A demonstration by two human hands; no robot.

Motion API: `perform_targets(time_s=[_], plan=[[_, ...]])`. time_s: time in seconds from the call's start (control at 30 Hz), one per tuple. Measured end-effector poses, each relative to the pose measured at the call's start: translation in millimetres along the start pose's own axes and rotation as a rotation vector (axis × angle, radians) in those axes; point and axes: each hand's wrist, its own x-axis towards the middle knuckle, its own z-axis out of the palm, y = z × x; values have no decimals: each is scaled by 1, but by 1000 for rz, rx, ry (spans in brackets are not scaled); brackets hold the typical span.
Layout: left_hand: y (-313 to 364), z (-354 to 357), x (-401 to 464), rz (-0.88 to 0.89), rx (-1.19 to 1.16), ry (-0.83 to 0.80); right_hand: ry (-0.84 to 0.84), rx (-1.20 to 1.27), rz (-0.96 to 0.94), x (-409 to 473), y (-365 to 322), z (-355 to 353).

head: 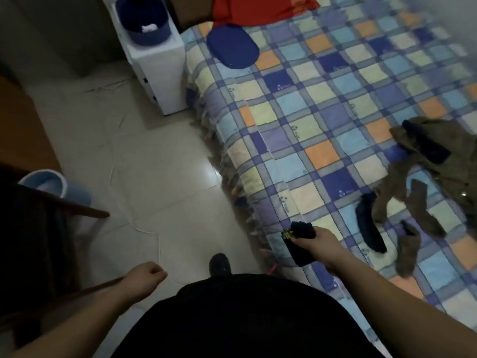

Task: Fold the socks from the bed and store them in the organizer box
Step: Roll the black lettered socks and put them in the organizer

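Note:
My right hand (pixel 318 245) grips a folded dark sock bundle (pixel 299 241) with a yellow mark, held over the near edge of the checked bed (pixel 296 107). My left hand (pixel 149 276) is a closed fist with nothing in it, low over the floor. Loose socks lie on the bed at the right: a navy sock (pixel 369 226), brown socks (pixel 407 249), and another navy sock (pixel 426 144) on a brown garment. The blue organizer box (pixel 143 18) stands open on a white cabinet (pixel 157 68) at the far left of the bed, with something white inside. Its blue lid (pixel 232 46) lies on the bed.
A red cloth (pixel 258 7) lies at the head of the bed. On the tiled floor a white cable (pixel 144 228) trails, and a light blue bin (pixel 49 184) stands at the left beside a wooden chair (pixel 64 205). My dark shoe (pixel 219 263) is on the floor.

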Motion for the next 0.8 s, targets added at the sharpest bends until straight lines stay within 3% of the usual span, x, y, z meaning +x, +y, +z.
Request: perform_targets(time_s=[0.2,0.37,0.47,0.6,0.8], plan=[[-65,-38,7,-154,-197,71,-93,-178,-57,29,-66,48],[-60,-51,22,-253,-431,44,-78,-277,4,57,-78,47],[-33,-66,42,-263,-494,36,-50,-339,42,81,-88,39],[24,-108,77,-145,-367,23,-41,-457,56,124,-121,34],[124,-202,119,-44,-387,141,-196,-765,10,201,-218,39]])
